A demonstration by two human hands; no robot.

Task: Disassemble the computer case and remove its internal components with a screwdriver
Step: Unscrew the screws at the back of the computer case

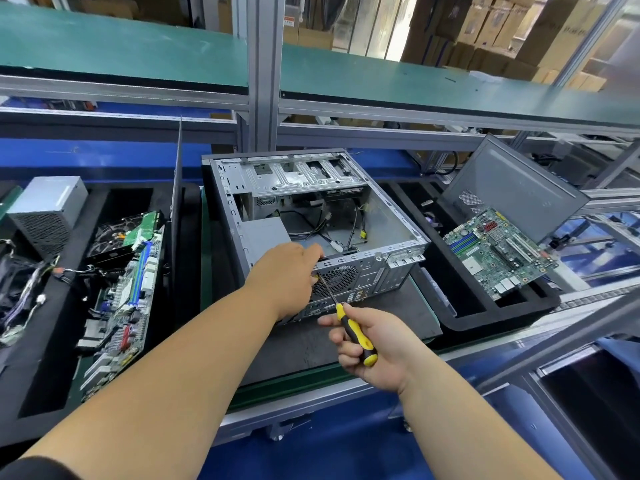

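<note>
An open grey computer case (pixel 384 209) lies on its side on a dark mat, its rear panel with the fan grille (pixel 341 277) facing me. Inside are loose cables (pixel 346 226) and a grey power supply (pixel 265 233). My left hand (pixel 287 275) grips the near top edge of the rear panel beside the power supply. My right hand (pixel 374 344) holds a yellow-and-black screwdriver (pixel 355 332). Its shaft points up and left, and the tip sits on the rear panel close to my left hand's fingers.
A black tray (pixel 38 341) at the left holds motherboards (pixel 128 289), a power supply unit (pixel 48 209) and cables. At the right, another tray (pixel 485 313) carries a green motherboard (pixel 498 251) and a leaning side panel (pixel 512 188). A second side panel (pixel 177 188) stands upright left of the case.
</note>
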